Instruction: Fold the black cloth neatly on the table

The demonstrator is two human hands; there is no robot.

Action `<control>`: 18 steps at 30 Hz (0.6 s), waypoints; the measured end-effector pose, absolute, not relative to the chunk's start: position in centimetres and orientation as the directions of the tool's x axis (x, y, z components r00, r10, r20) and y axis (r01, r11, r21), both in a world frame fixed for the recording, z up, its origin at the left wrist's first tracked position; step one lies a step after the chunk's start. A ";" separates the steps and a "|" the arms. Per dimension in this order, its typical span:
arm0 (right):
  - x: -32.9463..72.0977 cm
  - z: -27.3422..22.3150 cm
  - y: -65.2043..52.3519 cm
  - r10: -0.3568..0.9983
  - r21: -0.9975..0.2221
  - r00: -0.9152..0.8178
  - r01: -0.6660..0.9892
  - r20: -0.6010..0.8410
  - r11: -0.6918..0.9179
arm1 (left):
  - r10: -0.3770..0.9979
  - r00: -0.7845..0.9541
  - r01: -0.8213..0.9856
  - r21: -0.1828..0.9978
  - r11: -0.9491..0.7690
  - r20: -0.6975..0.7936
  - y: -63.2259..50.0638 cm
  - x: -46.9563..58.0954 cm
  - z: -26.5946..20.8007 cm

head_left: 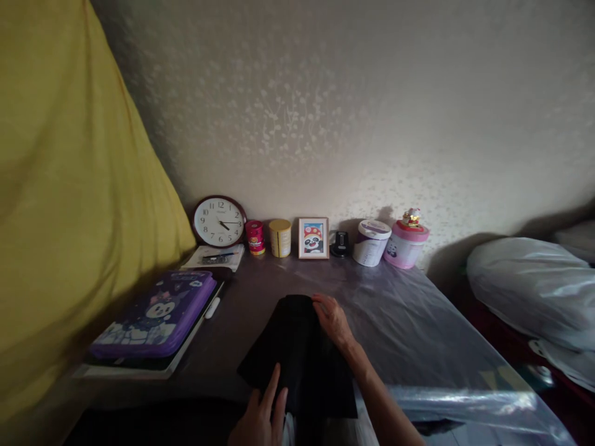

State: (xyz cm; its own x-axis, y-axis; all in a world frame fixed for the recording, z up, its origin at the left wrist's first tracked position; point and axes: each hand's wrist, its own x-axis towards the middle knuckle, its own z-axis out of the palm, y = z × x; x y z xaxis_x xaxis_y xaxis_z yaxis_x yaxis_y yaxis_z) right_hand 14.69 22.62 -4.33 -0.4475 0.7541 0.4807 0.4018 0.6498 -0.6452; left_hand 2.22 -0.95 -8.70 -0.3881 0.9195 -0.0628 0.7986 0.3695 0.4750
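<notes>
Lying on the near part of the bench [395,310], a black cloth [288,334] is being touched at its far edge by the right hand [332,319], its fingers being bent close together; whether any fabric is being pinched cannot be told. Over the cloth's near left part, the left hand [261,416] is being held with fingers parted, its grip being unclear. Farther left, a purple case [160,316] is being displayed. Along the wall, a row is being formed by a clock [219,221], two cans [281,239], a picture frame [313,238] and two tubs [370,244].
</notes>
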 end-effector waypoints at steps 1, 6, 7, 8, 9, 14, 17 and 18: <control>15.4 -4.6 22.8 0.777 -0.664 -0.427 0.414 0.462 0.622 | 0.927 -0.362 0.777 0.519 0.356 -0.095 -1.0 2.3 -8.6; 17.8 -5.3 22.5 0.851 -0.749 -0.381 0.426 0.361 0.508 | 0.953 -0.301 0.622 0.749 0.228 -0.039 -1.1 2.2 -10.0; 18.0 -5.4 22.4 0.859 -0.762 -0.379 0.422 0.344 0.491 | 0.951 -0.309 0.614 0.765 0.194 0.006 -1.1 2.2 -10.5; 18.2 -5.5 22.2 0.865 -0.773 -0.377 0.417 0.330 0.477 | 0.955 -0.293 0.627 0.762 0.161 0.040 -1.1 2.2 -11.1; 18.3 -5.5 22.1 0.869 -0.783 -0.377 0.412 0.319 0.466 | 0.962 -0.263 0.643 0.756 0.122 0.068 -1.0 2.3 -11.6; 18.4 -5.2 21.6 0.880 -0.813 -0.368 0.384 0.301 0.438 | 0.938 -0.344 0.568 0.804 0.174 0.040 -0.7 2.3 -12.5; 18.4 -4.7 21.0 0.880 -0.820 -0.364 0.367 0.307 0.438 | 0.940 -0.340 0.542 0.822 0.178 0.021 -0.6 2.0 -12.3; 18.5 -4.6 20.7 0.879 -0.823 -0.364 0.361 0.309 0.438 | 0.947 -0.318 0.549 0.822 0.148 0.042 -0.6 1.9 -12.2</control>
